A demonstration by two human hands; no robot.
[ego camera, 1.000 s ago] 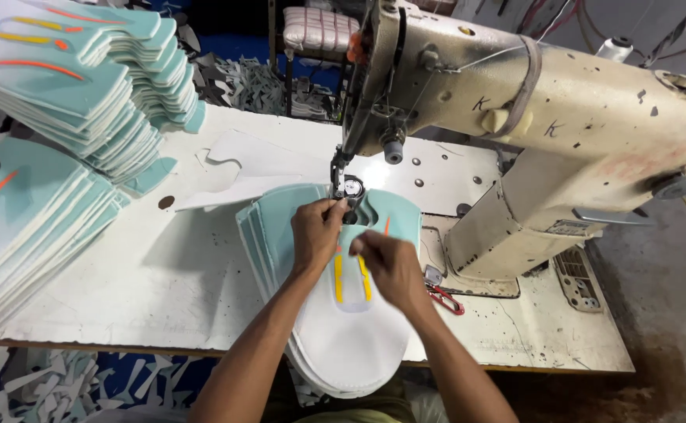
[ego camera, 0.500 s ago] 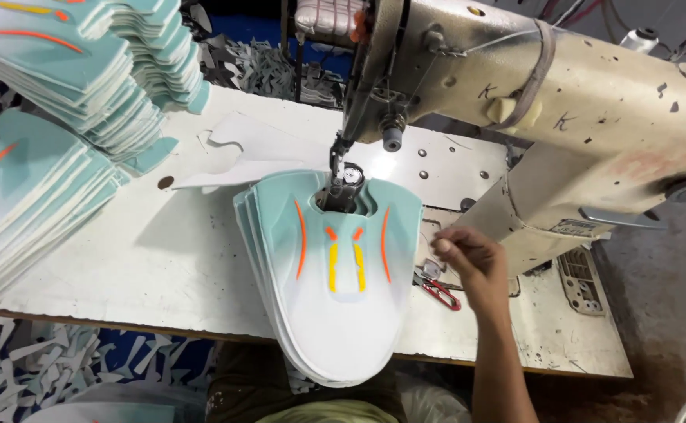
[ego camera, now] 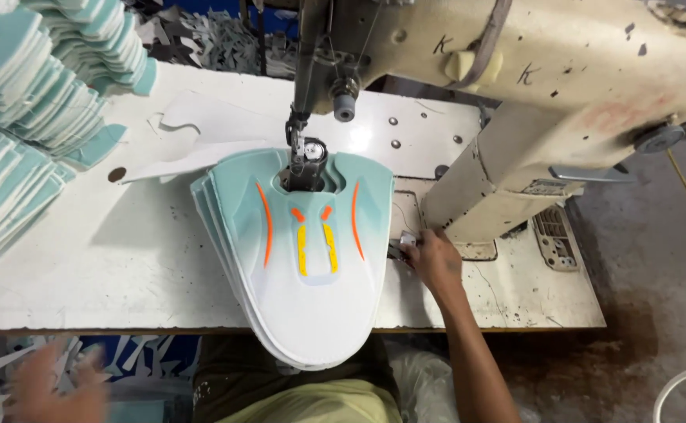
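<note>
**A:** While the right hand (ego camera: 435, 262) is reaching to the machine base, what's it gripping?

**B:** Fingers are closing on a small metal tool (ego camera: 402, 245) just right of the shoe-upper stack (ego camera: 304, 290). Can't tell what kind.

**A:** Left hand (ego camera: 57, 388)?

**B:** Hanging blurred below the table edge (ego camera: 124, 323), fingers spread, holding nothing visible.

**A:** Stack position?

**B:** Lying flat on the table, top end sitting under the presser foot (ego camera: 305, 160) of the sewing machine (ego camera: 546, 86). Pale teal pieces with orange and yellow stripes.

**A:** Bins, trays?

**B:** Can't see any. More teal pieces are piling loose at far left (ego camera: 22, 133); white cut sheet (ego camera: 194, 133) is lying behind the stack.
</note>
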